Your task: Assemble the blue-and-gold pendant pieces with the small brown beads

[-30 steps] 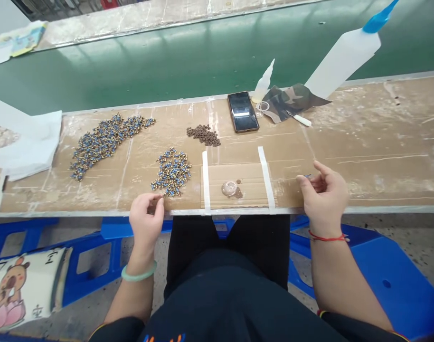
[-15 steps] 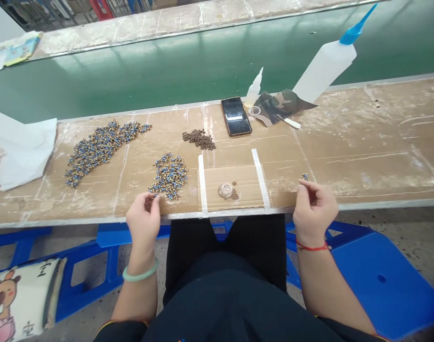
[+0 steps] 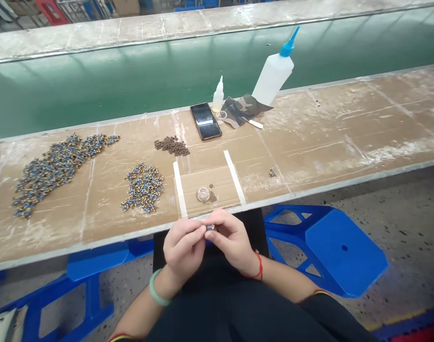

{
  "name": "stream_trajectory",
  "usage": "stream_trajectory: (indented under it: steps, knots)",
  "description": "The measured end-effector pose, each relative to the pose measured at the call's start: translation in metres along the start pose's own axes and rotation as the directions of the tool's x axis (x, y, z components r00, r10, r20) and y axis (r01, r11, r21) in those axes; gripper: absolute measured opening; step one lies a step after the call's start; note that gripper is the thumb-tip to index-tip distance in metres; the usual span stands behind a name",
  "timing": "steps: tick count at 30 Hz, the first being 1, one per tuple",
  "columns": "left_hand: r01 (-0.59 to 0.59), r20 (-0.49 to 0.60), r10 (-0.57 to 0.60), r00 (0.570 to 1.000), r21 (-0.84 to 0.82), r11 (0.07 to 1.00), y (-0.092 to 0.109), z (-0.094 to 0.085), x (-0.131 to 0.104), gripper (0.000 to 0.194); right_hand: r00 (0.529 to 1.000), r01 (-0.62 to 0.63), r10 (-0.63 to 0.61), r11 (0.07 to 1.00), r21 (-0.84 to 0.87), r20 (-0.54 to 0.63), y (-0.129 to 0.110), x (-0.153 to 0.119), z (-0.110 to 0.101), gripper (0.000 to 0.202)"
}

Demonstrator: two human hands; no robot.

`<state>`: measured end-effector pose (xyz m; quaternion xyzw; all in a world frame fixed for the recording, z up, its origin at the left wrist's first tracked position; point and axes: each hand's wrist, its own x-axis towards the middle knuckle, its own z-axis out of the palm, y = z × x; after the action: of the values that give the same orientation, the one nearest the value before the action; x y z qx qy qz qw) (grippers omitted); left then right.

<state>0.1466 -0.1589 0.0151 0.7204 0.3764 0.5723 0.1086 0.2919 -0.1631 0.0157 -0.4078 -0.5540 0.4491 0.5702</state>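
A small blue and gold piece (image 3: 210, 227) is pinched between my two hands, just off the table's front edge. My left hand (image 3: 184, 244) closes its fingers on the left end of it, and my right hand (image 3: 233, 240) grips the right end. Ahead of them a small clear round dish (image 3: 203, 194) rests on a cardboard pad (image 3: 192, 183) between two white strips. A pile of blue and gold pieces (image 3: 144, 187) lies left of the pad. To its right are a few similar pieces (image 3: 272, 172). Brown beads (image 3: 172, 146) form a heap behind the pad.
A larger pile of blue and gold pieces (image 3: 56, 166) lies at the left. Toward the back are a phone (image 3: 206, 121), a small bottle (image 3: 219, 97), a large blue-tipped bottle (image 3: 274, 76), camouflage cloth (image 3: 238, 110) and a white-handled tool (image 3: 255, 124). Blue stools (image 3: 345, 251) stand below the table.
Both hands have come together from the sides to the middle front, with a piece between them. Some pieces lie where my right hand was. The view has shifted right.
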Motion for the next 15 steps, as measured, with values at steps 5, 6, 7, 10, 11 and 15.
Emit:
stream_trajectory:
  steps: [5, 6, 7, 10, 11, 15]
  knots:
    - [-0.083, 0.021, 0.083, 0.996, 0.004, 0.997, -0.005, 0.002, 0.000, 0.013, 1.000, 0.025, -0.025, 1.000, -0.015, -0.007, 0.001, -0.001, -0.001, 0.021]
    - [-0.083, 0.024, 0.083, 0.996, -0.006, 0.997, -0.005, 0.003, 0.001, 0.014, 1.000, 0.026, -0.026, 1.000, -0.018, -0.011, 0.003, -0.002, -0.002, 0.022]
    - [-0.073, 0.029, 0.074, 0.997, -0.020, 0.997, -0.004, 0.004, 0.002, 0.016, 0.999, 0.027, -0.027, 0.999, -0.019, -0.016, 0.005, -0.003, -0.004, 0.022]
    - [0.032, 0.068, -0.027, 0.997, -0.064, 0.997, -0.001, 0.005, 0.011, 0.016, 0.999, 0.001, -0.002, 1.000, -0.028, -0.048, 0.018, -0.007, -0.018, 0.015]
    - [0.087, 0.084, -0.082, 0.993, -0.067, 0.994, -0.003, 0.004, 0.016, 0.013, 0.997, -0.016, 0.013, 0.999, -0.041, -0.071, 0.022, -0.008, -0.026, 0.012]
    - [0.273, 0.146, -0.282, 0.948, 0.076, 0.959, -0.032, -0.012, 0.047, 0.011, 0.978, -0.054, 0.023, 0.988, -0.142, -0.208, 0.037, -0.001, -0.059, 0.014]
